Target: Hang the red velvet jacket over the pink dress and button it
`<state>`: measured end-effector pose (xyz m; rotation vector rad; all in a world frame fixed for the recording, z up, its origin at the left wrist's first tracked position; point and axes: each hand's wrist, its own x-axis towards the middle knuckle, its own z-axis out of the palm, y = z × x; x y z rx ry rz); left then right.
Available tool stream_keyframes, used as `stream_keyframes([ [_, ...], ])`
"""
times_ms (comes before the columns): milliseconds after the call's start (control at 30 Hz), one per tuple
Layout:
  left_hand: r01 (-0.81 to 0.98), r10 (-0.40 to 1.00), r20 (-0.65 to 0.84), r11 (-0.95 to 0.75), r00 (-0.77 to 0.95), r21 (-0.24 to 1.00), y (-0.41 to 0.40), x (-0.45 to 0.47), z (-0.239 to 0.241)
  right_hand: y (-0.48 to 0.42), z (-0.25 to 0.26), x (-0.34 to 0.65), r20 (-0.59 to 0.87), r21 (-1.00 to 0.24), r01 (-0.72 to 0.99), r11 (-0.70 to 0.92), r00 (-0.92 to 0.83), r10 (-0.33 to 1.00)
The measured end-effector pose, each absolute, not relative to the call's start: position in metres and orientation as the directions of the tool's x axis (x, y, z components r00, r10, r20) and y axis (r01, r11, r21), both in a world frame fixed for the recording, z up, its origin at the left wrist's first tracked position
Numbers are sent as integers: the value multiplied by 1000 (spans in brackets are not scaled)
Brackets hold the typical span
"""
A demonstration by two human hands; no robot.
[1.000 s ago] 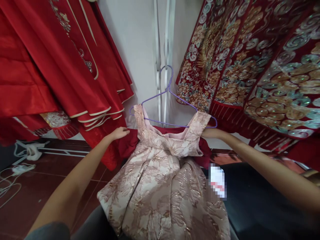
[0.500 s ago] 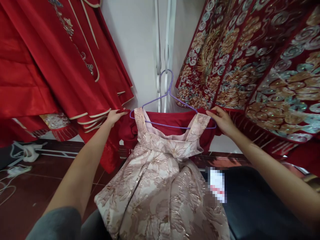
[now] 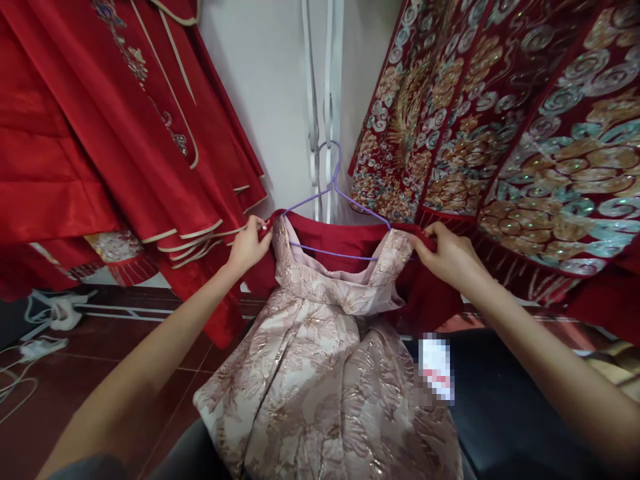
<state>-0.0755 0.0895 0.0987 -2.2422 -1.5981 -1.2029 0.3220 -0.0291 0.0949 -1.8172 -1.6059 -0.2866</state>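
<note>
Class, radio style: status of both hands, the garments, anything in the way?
Left hand, right hand: both gripping dark red garment, one each side. Floral dress on purple hanger, in front. Floral dress partly covers dark red garment.

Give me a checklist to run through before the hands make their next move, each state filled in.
1. Left hand has hold of the red garment: ok, fingers closed on its edge.
2. Right hand has hold of the opposite edge: ok.
3. Pale floral dress lies in front of the red garment: ok.
4. Skirt free of folds: not ok, folds run down it.
5. Both ends of the purple hanger in view: not ok, cloth hides them.
6. Hanger's hook caught on the white rods: cannot tell.
</note>
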Motion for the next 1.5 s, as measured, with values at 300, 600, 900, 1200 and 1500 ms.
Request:
stream_keyframes([
  [300, 706, 830, 532, -478, 169, 523, 93, -34, 93, 29, 76, 274, 549, -677, 735, 36, 472, 689],
  [600, 743, 801, 440, -570, 407, 351, 53, -18, 87, 0, 56, 162, 599, -586, 619, 523, -104, 794],
  [900, 703, 745, 620, -577, 246, 415, 41, -14, 95, 30, 61, 203, 622, -782, 171, 600, 132, 772],
  [1200, 655, 757, 585, -603, 291, 454, 12, 22, 88, 24, 59, 202, 501, -861, -2, 508, -168, 849],
  [1500, 678, 749, 620, -582, 233, 449, 20, 18, 77, 22, 50, 199, 577, -810, 11, 586, -161, 800],
])
